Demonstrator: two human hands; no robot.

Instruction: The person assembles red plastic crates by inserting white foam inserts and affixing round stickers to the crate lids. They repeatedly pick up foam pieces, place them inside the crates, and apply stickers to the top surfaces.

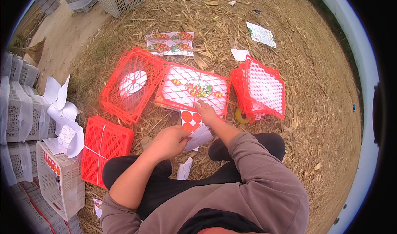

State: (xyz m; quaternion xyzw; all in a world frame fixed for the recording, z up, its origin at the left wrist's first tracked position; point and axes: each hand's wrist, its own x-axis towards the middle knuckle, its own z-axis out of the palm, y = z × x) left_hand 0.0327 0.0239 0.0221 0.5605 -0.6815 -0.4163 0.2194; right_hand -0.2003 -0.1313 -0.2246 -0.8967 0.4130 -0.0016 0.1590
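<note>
In front of me lies a red plastic crate point(165, 94) under a lattice lid, with white padding showing through. An oval fruit-picture label point(199, 88) is at its middle, with small labels on either side. My right hand point(208, 113) rests at the crate's near edge, fingers stretched onto the rim. Pinched in my left hand point(168, 142) is the edge of a sticker sheet point(191, 120) with round red stickers. Its lower part curls over as white backing with printed circles. The sheet's upper end reaches the crate front, close under my right hand.
Another red crate point(120, 68) holding a white oval stands left. Tied red lattice pieces point(103, 145) lie nearer; red frames point(264, 83) lean right beside a yellow tape roll point(241, 116). Label sheets point(170, 43) lie beyond on straw. White crates point(62, 184) line the left.
</note>
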